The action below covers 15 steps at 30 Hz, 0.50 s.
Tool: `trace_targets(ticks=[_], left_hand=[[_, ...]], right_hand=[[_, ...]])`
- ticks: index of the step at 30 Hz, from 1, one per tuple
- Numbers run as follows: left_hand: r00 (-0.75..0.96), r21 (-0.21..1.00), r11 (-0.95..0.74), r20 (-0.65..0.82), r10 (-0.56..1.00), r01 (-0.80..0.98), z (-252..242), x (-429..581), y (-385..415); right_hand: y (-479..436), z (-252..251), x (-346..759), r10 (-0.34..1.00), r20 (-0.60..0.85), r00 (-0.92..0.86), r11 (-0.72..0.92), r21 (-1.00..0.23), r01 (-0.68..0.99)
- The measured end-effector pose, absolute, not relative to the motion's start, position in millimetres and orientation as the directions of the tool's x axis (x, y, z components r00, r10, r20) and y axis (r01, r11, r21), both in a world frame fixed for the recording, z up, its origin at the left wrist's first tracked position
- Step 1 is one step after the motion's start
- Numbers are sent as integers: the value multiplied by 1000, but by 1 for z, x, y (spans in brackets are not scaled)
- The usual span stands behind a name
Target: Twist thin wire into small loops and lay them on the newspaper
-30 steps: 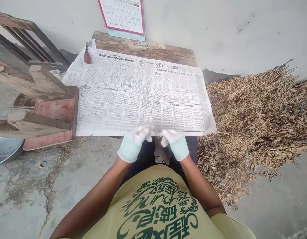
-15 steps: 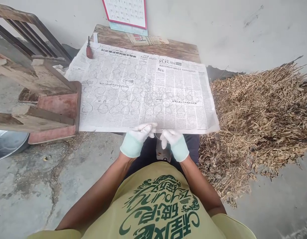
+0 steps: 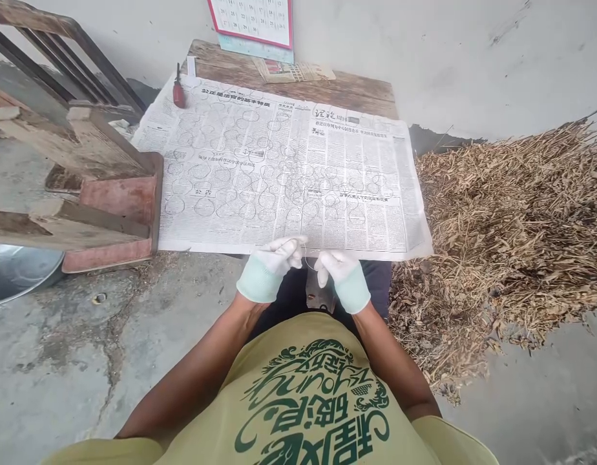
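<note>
Both my hands wear white gloves with pale green cuffs and meet at the near edge of the newspaper. My left hand pinches a thin wire loop between thumb and fingers. Opposite it, my right hand is closed on the other side of this loop, with its fingertips pointing inward. The spread newspaper carries several thin wire rings and figure-eight loops in rough rows. The loop in my hands is too fine to make out its ends.
A red-handled screwdriver lies at the newspaper's far left corner. The wooden table holds a calendar against the wall. An overturned wooden chair and a metal basin are left. Dry stalks are heaped right.
The whole view has shifted slightly to the left and downward, so the table appears a little further right and higher. My hands stay pinched on the wire loop, barely changed.
</note>
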<state>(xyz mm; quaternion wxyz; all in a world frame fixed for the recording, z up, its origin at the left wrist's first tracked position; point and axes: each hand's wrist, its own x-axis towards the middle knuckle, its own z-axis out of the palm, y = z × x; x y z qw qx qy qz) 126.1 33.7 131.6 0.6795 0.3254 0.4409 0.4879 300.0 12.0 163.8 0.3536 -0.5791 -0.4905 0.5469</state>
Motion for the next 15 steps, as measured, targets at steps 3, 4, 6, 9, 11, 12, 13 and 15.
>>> trace_targets(ticks=[3, 4, 6, 9, 11, 12, 13, 15], left_hand=[[160, 887, 308, -268, 950, -344, 128, 123, 35], [166, 894, 304, -262, 951, -330, 127, 122, 35], [175, 911, 290, -247, 953, -292, 125, 121, 35], [182, 938, 271, -233, 955, -219, 126, 122, 34], [165, 952, 262, -236, 958, -158, 130, 123, 31], [151, 959, 256, -237, 960, -124, 132, 124, 29], [128, 965, 249, -237, 963, -88, 134, 126, 28], [58, 969, 246, -244, 968, -27, 138, 129, 24]], right_hand=[[12, 165, 299, 952, -299, -66, -285, -944, 167], [12, 165, 299, 951, -303, -63, -290, -943, 162], [12, 164, 297, 948, -314, -59, -303, -942, 147], [11, 161, 295, 945, -325, -46, -318, -941, 118], [9, 157, 293, 947, -320, -37, -316, -944, 92], [9, 156, 292, 948, -316, -30, -312, -946, 83], [8, 154, 292, 951, -310, -19, -307, -949, 75], [7, 151, 291, 955, -297, 11, -297, -952, 69]])
